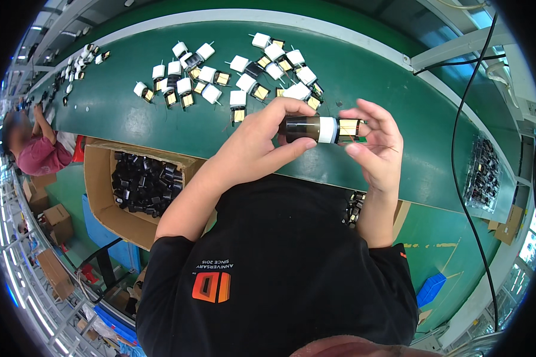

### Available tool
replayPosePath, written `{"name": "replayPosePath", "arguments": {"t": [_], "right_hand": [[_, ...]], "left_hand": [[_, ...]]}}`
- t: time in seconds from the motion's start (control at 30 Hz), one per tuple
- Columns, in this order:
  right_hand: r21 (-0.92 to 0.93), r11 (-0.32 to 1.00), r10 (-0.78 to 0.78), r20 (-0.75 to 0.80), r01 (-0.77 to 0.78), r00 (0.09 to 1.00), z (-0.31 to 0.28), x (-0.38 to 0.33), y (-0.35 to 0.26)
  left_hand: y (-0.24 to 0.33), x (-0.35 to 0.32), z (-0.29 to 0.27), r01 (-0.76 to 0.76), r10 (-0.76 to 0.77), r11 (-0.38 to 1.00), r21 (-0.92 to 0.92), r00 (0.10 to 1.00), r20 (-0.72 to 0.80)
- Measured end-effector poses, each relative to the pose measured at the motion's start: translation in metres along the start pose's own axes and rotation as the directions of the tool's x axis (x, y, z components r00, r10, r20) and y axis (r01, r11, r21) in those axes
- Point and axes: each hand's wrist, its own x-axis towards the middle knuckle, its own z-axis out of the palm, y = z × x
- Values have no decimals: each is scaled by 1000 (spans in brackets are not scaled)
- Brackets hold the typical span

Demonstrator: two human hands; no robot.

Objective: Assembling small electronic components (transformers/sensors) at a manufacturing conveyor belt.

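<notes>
Over the near part of the bench I hold a small electronic unit level between both hands. My left hand (262, 138) is wrapped round its dark see-through plastic cover (302, 127). A white collar (326, 130) sits beside that cover, toward the right. Beyond the collar is a pale yellow block (348, 127), with a green circuit board (354, 140) and thin wires under it. The fingers and thumb of my right hand (380, 143) curve round this yellow end, thumb at the board. Where the cover meets the collar, I cannot tell how far they overlap.
Several similar white-and-yellow units (244, 83) lie scattered across the green bench (131, 119). A cardboard box (101, 202) of black parts (146, 184) stands at left. On the right are a clear tray (481, 178) of dark parts and a hanging black cable (455, 143). A person (39, 143) sits far left.
</notes>
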Motion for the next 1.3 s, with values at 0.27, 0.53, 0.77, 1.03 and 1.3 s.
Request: {"name": "replayPosePath", "arguments": {"t": [0.27, 0.53, 0.77, 1.03, 1.3], "right_hand": [[-316, 943, -61, 139, 103, 988, 10, 7, 12], [614, 776, 37, 183, -144, 982, -3, 2, 44], [849, 500, 184, 87, -170, 979, 7, -5, 64], [822, 541, 99, 148, -178, 984, -4, -4, 75], [813, 564, 64, 133, -145, 989, -2, -3, 77]], "left_hand": [[5, 10, 6, -121, 120, 989, 86, 993, 22], [4, 14, 15, -503, 506, 851, 148, 862, 21], [6, 26, 43, -553, 577, 794, 252, 816, -27], [7, 26, 50, -565, 593, 781, 267, 805, -32], [8, 26, 52, -575, 601, 774, 265, 799, -24]]}}
